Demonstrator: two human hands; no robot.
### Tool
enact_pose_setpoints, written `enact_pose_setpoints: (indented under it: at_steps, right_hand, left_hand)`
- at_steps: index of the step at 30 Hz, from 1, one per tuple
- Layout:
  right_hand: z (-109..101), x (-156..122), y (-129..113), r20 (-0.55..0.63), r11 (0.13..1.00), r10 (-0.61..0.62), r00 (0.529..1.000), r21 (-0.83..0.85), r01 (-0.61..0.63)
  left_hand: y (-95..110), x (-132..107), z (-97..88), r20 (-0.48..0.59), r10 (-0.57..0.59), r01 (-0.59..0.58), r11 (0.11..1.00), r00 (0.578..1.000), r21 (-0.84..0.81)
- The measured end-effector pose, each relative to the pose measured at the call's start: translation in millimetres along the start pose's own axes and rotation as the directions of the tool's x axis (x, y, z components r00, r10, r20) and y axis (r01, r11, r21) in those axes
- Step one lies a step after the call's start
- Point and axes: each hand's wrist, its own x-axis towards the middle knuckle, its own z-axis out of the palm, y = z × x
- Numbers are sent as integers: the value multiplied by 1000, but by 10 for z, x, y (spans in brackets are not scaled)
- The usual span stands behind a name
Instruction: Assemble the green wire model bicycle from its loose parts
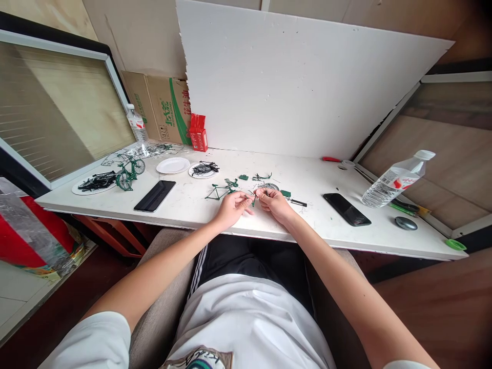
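Observation:
Close to the table's front edge, my left hand (pixel 232 207) and my right hand (pixel 273 203) meet fingertip to fingertip. Both are closed in a pinch on a small, thin dark green model piece (pixel 253 200), mostly covered by the fingers. Just beyond my left hand lies a green toy bicycle frame (pixel 217 191). Behind my right hand a spoked black wheel (pixel 272 186) is partly hidden. Beside it are a green piece (pixel 285 193) and a black bar-shaped part (pixel 299 203). Farther back rest a small green block (pixel 243 177) and a thin green part (pixel 262 177).
An assembled green toy bicycle (pixel 129 171) stands left, by a plate of black parts (pixel 94 190). Two phones, one left (pixel 155 196) and one right (pixel 347 209), lie on the white table (pixel 200 209). A water bottle (pixel 397 179) leans at right; a white board (pixel 307 87) stands behind.

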Motion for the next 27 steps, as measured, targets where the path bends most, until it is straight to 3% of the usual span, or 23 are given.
enact_pose_setpoints:
  at_steps: [14, 20, 27]
  right_hand:
    - [63, -35, -50, 67, 993, -9, 998, 121, 1]
    - [71, -39, -36, 95, 985, 7, 995, 171, -23]
    - [89, -48, -13, 163, 990, -29, 986, 142, 6]
  left_hand:
    - [123, -25, 3, 66, -42, 45, 998, 997, -45]
    - [144, 2, -84, 153, -77, 92, 991, 985, -99]
    - [160, 22, -61, 132, -49, 55, 998, 990, -44]
